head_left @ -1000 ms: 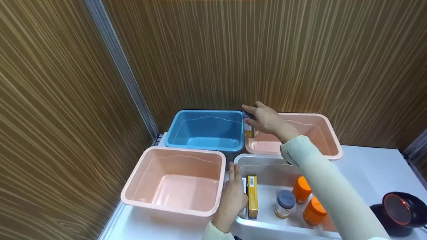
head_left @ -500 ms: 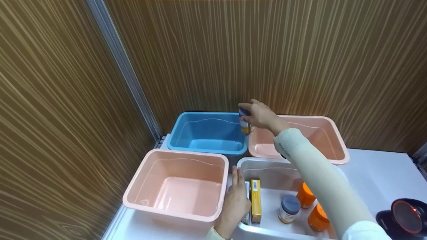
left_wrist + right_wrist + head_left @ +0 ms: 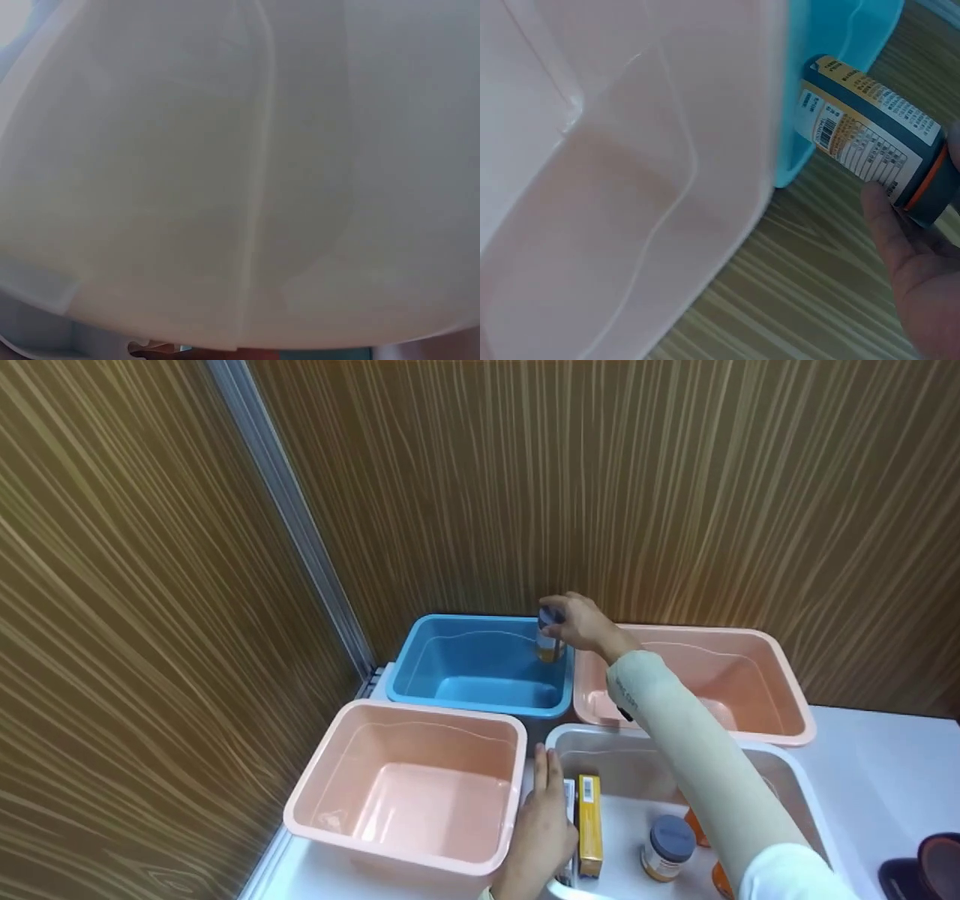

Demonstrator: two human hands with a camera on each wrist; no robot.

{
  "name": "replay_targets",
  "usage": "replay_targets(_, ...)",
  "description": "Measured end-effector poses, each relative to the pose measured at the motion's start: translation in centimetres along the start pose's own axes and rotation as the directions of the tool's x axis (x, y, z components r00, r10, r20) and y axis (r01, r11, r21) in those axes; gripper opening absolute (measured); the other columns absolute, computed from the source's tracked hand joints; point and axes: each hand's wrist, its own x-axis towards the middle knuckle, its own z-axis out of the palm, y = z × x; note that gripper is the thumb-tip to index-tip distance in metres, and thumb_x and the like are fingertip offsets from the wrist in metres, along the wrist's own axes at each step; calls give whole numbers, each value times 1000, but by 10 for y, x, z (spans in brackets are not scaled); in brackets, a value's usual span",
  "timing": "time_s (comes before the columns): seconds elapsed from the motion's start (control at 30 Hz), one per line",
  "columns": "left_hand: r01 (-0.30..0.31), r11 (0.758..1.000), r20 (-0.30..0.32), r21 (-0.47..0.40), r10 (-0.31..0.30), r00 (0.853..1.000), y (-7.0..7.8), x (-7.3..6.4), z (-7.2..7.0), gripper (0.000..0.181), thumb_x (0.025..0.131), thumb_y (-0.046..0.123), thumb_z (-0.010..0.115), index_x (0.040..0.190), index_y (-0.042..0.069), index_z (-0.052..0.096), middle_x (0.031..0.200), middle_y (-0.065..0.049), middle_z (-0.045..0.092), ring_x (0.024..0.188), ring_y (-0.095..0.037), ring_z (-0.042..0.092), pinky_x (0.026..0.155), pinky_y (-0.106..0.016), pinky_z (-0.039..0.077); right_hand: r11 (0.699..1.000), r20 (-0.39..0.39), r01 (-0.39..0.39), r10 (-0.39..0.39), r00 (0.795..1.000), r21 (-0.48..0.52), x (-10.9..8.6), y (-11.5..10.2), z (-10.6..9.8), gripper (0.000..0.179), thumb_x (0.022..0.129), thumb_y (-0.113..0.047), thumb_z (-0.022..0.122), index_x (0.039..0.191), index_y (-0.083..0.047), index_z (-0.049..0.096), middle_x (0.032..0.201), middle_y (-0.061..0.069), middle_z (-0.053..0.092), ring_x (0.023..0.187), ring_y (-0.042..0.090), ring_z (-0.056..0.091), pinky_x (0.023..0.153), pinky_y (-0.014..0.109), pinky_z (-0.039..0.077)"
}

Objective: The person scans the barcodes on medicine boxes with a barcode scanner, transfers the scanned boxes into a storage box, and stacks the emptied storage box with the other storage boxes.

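Brown streaked wall stands beyond the right fingers; metal post, left of them; white table, below them.

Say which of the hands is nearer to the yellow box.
Left. The left hand is just left of the yellow box; the right hand is well beyond it, holding a jar at the blue bin.

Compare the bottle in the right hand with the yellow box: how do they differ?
Shape: the dark-capped bottle is rounded, while the yellow box is long, narrow and flat-sided. Colour: the bottle mixes dark, white and tan; the box is mostly yellow. Place: the right hand holds the bottle at the blue bin, whereas the box sits in the white bin. Both show white labelling.
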Motion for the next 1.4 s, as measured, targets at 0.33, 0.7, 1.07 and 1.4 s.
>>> replay_targets(0.33, 66, 997, 47, -41, -64, 997, -11, -9, -6, 93, 84, -5, 71, 162, 10, 23, 169, -9, 4, 127, -25, 54, 103, -42, 46, 995, 100, -75, 82, 992, -67, 28, 5, 32, 57, 97, -11, 68, 150, -9, 48, 144, 17, 52, 125, 33, 53, 104, 51, 45)
replay_targets(0.7, 0, 1000, 55, -12, 1, 998, -9, -12, -4, 92, 84, -3, 71, 161, 8, 23, 169, -10, 5, 132, -27, 50, 107, -45, 42, 948, 111, -146, 184, 977, -282, 22, 12, 37, 55, 96, -10, 69, 148, -14, 53, 137, 17, 56, 124, 34, 49, 103, 57, 44)
replay_targets(1.07, -71, 994, -24, -81, 69, 997, -25, -8, -2, 92, 76, -15, 68, 158, -1, 28, 167, -18, 11, 98, -26, 63, 71, -32, 53, 941, 60, -93, 119, 991, -324, -9, -13, 20, 63, 91, -13, 75, 149, -16, 52, 158, 19, 35, 139, 42, 39, 104, 59, 41)
replay_targets(1.4, -93, 993, -88, -73, 86, 992, -50, 1, -10, 84, 78, -16, 63, 155, -5, 31, 164, -23, 17, 103, -31, 63, 68, -32, 52, 898, 111, 191, -160, 981, -396, -80, -35, 0, 50, 94, -16, 73, 142, -11, 59, 135, 14, 60, 112, 29, 62, 93, 41, 54)
